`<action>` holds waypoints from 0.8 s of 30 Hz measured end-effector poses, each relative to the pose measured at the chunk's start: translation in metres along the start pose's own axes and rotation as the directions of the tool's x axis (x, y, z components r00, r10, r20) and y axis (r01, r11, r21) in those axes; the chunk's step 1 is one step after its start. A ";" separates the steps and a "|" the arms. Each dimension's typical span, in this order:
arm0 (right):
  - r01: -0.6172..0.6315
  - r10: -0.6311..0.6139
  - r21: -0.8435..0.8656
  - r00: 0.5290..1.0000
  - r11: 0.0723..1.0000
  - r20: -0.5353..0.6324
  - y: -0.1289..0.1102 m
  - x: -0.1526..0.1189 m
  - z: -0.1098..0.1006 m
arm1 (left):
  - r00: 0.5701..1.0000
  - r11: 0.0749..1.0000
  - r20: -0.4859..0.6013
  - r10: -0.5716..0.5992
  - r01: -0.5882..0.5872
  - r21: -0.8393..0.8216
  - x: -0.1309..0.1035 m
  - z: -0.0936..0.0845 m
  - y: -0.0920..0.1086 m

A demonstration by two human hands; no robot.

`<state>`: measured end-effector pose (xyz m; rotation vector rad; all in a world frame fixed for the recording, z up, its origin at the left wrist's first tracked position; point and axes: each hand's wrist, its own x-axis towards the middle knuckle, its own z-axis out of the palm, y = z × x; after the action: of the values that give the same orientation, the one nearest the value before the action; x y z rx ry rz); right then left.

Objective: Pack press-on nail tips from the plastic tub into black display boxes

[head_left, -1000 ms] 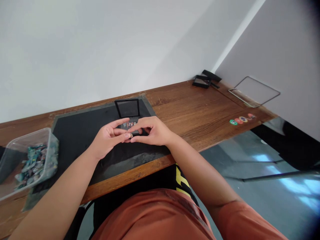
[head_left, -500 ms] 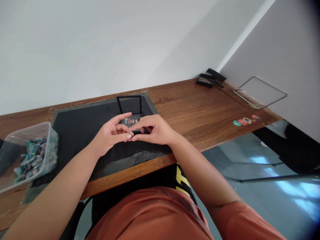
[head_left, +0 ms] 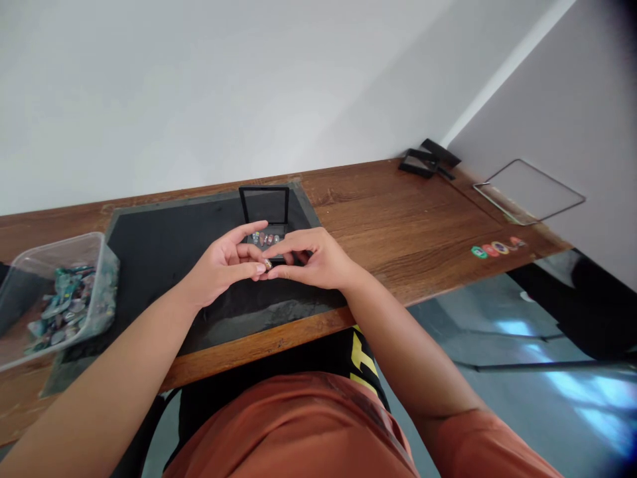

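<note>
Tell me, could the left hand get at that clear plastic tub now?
Probably yes: the tub stands to the left, seemingly open-topped, and nothing visible blocks the way, though the left hand would likely have to leave the small shiny piece.

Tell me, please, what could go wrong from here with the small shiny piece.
The small shiny piece sits right at the fingertips of the left hand and right hand, so it could slip and drop. The open case stands close by the hands, so a finger might knock it and jostle the small pieces inside.
</note>
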<state>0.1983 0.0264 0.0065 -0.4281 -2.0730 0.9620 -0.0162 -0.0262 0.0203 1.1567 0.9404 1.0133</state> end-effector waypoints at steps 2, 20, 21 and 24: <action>0.009 -0.009 0.002 1.000 1.000 -0.001 0.000 0.000 0.000 | 1.000 1.000 0.003 -0.006 0.006 -0.007 0.000 0.000 0.000; 0.064 -0.064 -0.048 0.998 0.997 -0.004 -0.001 0.000 -0.001 | 0.999 0.999 0.039 -0.037 0.036 0.030 0.000 -0.002 -0.001; 0.064 -0.065 -0.051 0.998 0.997 -0.013 0.000 0.000 -0.001 | 0.999 0.998 0.026 -0.047 0.047 0.031 0.000 -0.003 -0.001; 0.064 -0.066 -0.058 0.997 0.996 -0.037 0.001 0.000 -0.001 | 0.999 0.998 0.011 -0.054 0.053 0.031 0.000 -0.004 0.000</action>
<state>0.1989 0.0272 0.0057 -0.4035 -2.0707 0.8516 -0.0200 -0.0254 0.0194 1.1564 0.9755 0.9508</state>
